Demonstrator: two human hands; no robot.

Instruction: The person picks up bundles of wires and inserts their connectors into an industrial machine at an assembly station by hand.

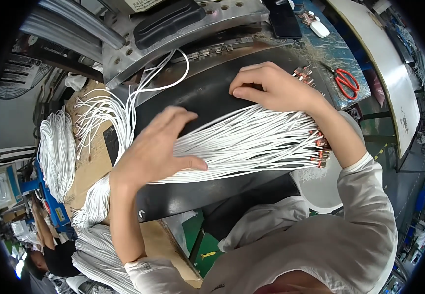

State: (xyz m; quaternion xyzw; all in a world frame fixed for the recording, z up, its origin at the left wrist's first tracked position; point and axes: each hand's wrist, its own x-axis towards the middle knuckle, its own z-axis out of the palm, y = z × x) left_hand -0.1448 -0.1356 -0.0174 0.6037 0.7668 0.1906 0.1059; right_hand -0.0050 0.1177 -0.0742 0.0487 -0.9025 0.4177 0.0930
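Note:
A wide bundle of white cables [242, 139] lies across the black work surface, with reddish and metallic terminals [320, 152] gathered at its right end. My left hand [149, 147] is over the bundle's left part, its thumb stretched out and apart from the fingers, holding nothing visible. Beyond the right part of the bundle, my right hand [274, 88] is curled, thumb drawn close to the bent fingers. Whatever may be inside that grip is hidden. More white cables [119, 115] fan out left of my left hand, and one loops up toward the machine.
A metal machine [183, 36] stands along the far side. Red-handled cutters [346, 83], a black phone [285, 19] and a white case [319, 29] lie far right. Hanks of cable [58, 154] are at left. A white bucket [320, 193] sits below the right edge. Another person [58, 257] is lower left.

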